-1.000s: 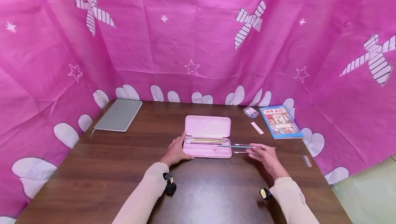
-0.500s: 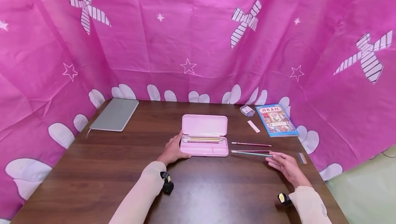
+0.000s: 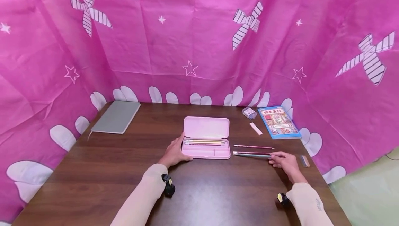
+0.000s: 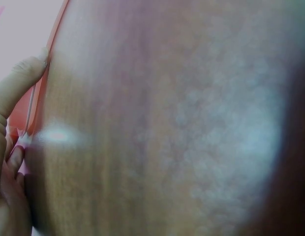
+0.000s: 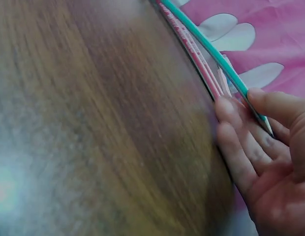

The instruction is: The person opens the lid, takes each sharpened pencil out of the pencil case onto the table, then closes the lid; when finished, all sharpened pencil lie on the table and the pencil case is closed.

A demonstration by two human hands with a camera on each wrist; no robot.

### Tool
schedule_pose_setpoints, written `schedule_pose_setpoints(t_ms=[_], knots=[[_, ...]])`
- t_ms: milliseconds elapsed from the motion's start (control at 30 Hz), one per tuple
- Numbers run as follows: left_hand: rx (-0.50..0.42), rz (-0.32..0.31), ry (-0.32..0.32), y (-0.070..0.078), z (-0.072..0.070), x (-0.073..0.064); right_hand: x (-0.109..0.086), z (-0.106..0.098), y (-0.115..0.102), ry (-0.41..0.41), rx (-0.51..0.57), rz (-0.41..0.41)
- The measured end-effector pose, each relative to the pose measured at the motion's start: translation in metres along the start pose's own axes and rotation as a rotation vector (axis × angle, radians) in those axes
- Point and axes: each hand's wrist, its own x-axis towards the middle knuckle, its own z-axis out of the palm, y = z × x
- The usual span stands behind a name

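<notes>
Pencils and an open pencil case on a brown table [image 3: 93, 174]. The pink pencil case [image 3: 204, 156] is placed near the middle of the table, with its lid [image 3: 206, 127] raised at the back; several pencils [image 3: 204, 142] are laid side by side in its rear compartment. The left end of the case is gripped by the left hand [image 3: 175, 152], the thumb being set on the front edge and the fingers at the side. To the right of the case, a green pencil [image 5: 209, 47] is pinched between the thumb and fingers of the right hand [image 3: 285, 163]; a red pencil [image 5: 189, 44] is seen just beside it, and a second red pencil [image 3: 254, 147] is laid a little farther back. Whether the green pencil is touched by the nearer red one cannot be told. Near the right edge, a small striped block [image 3: 305, 161] is seen; behind, a pink strip [image 3: 256, 128], a small clear box [image 3: 249, 113] and a blue-edged book [image 3: 279, 122] are placed. A grey notebook [image 3: 116, 116] is laid at the back left, before a pink curtain [image 3: 193, 38]
</notes>
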Motion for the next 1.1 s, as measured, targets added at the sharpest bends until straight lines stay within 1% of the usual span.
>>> schedule_pose_setpoints(t_ms=[133,267,333,400,533,667,767,800,933,1000,1100], knots=[[0.003,0.002,0.008,0.001,0.001,0.000,0.008,0.005,-0.003,0.111,-0.188,-0.026],[0.012,0.008,0.017,0.000,0.003,0.001,0.014,0.006,-0.001,0.233,-0.418,-0.061],[0.011,0.002,0.016,-0.001,0.003,0.001,0.016,0.006,0.001,0.277,-0.510,-0.084],[0.001,-0.008,0.015,-0.001,0.003,0.002,0.018,0.006,0.001,0.300,-0.569,-0.107],[-0.006,-0.021,0.012,-0.002,0.003,0.002,0.021,0.009,0.001,0.312,-0.600,-0.123],[0.008,0.003,0.019,-0.002,0.003,0.002,0.022,0.011,0.000,0.332,-0.615,-0.149],[0.008,0.010,0.019,-0.001,0.003,0.001,0.023,0.012,0.000,0.345,-0.637,-0.188],[0.006,0.004,0.016,0.000,0.003,0.001,0.023,0.012,0.001,0.347,-0.646,-0.203],[-0.003,-0.021,0.007,0.001,0.002,0.000,0.024,0.013,0.001,0.333,-0.683,-0.248],[-0.003,-0.030,0.002,0.001,0.002,0.000,0.024,0.013,0.000,0.313,-0.700,-0.249],[0.000,-0.026,0.007,0.001,0.001,0.000,0.024,0.013,0.000,0.284,-0.717,-0.235]])
